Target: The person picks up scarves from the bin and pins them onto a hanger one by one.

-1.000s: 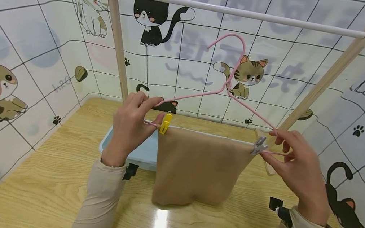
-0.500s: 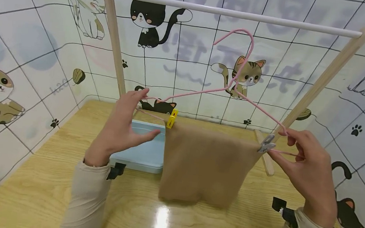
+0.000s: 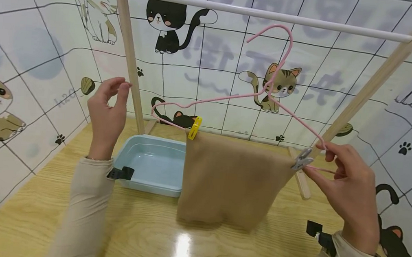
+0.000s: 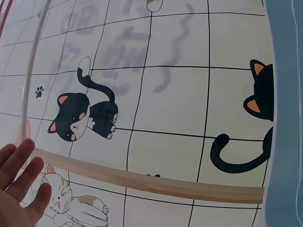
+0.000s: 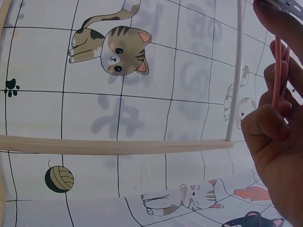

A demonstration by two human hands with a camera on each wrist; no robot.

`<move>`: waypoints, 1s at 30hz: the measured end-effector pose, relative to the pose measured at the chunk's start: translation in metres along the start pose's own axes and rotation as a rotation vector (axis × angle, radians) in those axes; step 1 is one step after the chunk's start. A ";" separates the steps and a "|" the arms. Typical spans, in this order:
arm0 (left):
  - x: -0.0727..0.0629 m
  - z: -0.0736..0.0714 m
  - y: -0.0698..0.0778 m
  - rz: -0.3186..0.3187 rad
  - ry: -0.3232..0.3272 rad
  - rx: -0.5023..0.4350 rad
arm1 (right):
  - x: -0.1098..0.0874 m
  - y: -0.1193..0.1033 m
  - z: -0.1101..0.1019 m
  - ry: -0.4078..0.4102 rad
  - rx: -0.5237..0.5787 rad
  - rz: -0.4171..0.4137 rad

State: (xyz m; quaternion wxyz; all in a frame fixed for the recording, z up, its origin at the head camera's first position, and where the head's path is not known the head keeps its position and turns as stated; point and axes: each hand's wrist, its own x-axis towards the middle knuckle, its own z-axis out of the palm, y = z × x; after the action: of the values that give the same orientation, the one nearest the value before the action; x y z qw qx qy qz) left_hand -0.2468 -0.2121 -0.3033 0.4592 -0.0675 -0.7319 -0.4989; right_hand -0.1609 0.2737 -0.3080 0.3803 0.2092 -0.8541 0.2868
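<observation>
A pink wire hanger (image 3: pixel 289 50) hangs in the air in the head view, its hook below the rack's bar. A brown cloth (image 3: pixel 231 179) drapes from its lower wire, with a yellow clothespin (image 3: pixel 194 128) at the left corner and a grey clip (image 3: pixel 302 159) at the right. My right hand (image 3: pixel 351 186) pinches the hanger's right end, beside the grey clip; the right wrist view shows its fingers (image 5: pixel 267 127) around the pink wire. Apart from the hanger, my left hand (image 3: pixel 107 116) is raised near the rack's left post, holding nothing, fingers loosely bent.
A wooden rack with a white bar (image 3: pixel 267 14) stands behind the hanger, its right post (image 3: pixel 371 88) close to my right hand. On the wooden table (image 3: pixel 145 229), a light blue basin (image 3: pixel 147 168) sits partly behind the cloth. Cat-print sheeting (image 3: pixel 218 76) surrounds the table.
My left hand has let go of the hanger's left end and moved left and up. The hanger has risen slightly and shifted right, still in my right hand. More of the basin shows.
</observation>
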 end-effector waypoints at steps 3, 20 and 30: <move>0.015 0.002 -0.009 -0.085 0.066 -0.041 | 0.002 0.001 -0.001 0.006 -0.009 0.004; 0.038 0.030 -0.065 -0.424 -0.208 0.016 | 0.019 0.016 0.005 0.042 -0.015 0.005; 0.038 0.036 -0.077 -0.336 -0.210 0.203 | 0.032 0.014 0.010 0.043 0.000 0.030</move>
State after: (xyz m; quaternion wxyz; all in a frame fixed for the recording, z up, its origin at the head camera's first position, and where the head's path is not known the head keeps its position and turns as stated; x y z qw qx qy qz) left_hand -0.3330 -0.2348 -0.3300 0.2955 0.0504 -0.8229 -0.4827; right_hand -0.1941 0.2729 -0.2939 0.3941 0.1901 -0.8488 0.2968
